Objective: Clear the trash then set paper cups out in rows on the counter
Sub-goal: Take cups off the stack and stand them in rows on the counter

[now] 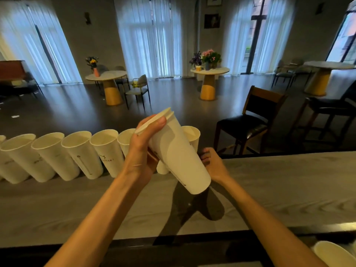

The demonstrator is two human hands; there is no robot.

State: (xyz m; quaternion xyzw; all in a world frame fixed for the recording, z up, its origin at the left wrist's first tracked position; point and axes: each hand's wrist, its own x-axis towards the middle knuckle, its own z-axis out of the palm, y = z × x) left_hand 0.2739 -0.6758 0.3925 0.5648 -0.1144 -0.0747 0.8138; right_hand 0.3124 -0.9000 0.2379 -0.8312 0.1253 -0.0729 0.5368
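Fingers (148, 127) of the left hand (143, 151) are wrapped around a stack of paper cups (173, 149), the thumb laid across the rims at the upper end, and the stack is held tilted above the counter (279, 189), mouths up and to the left, base down and to the right. At least two nested rims can be made out at the top of the stack; how many cups are nested cannot be told. Over on the right, the right hand (212, 164) is seen low at the far edge of the counter, just behind the base of the stack, with its fingers curled over toward the last cup (191, 135) in the line; whether that cup is actually gripped cannot be told, since the stack hides the contact. A row of white paper cups (77, 153) is set out along the far edge of the counter, running from the left border of the view to the hands, each cup upright and close beside its neighbour, some printed with small dark marks. One more cup rim (331, 253) is caught at the bottom right corner, nearer than the counter. Beyond the counter a dark wooden chair (250, 122) is seen, and farther back round tables (210, 71) carrying flowers (210, 55).
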